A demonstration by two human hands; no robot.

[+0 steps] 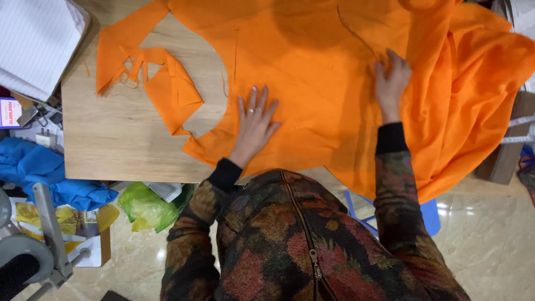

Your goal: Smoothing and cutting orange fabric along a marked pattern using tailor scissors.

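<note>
A large sheet of orange fabric lies spread over a light wooden table and hangs off its right side. My left hand rests flat on the fabric near the front edge, fingers spread, a ring on one finger. My right hand presses down on the fabric farther right, fingers bent over a fold. Neither hand holds anything. Cut orange scraps lie on the bare wood to the left, joined to the sheet by a strip along the far edge.
A white lined pad sits at the far left corner. Blue cloth, a green plastic bag and a grey metal tool lie on the floor at the left. A blue stool stands beneath the table.
</note>
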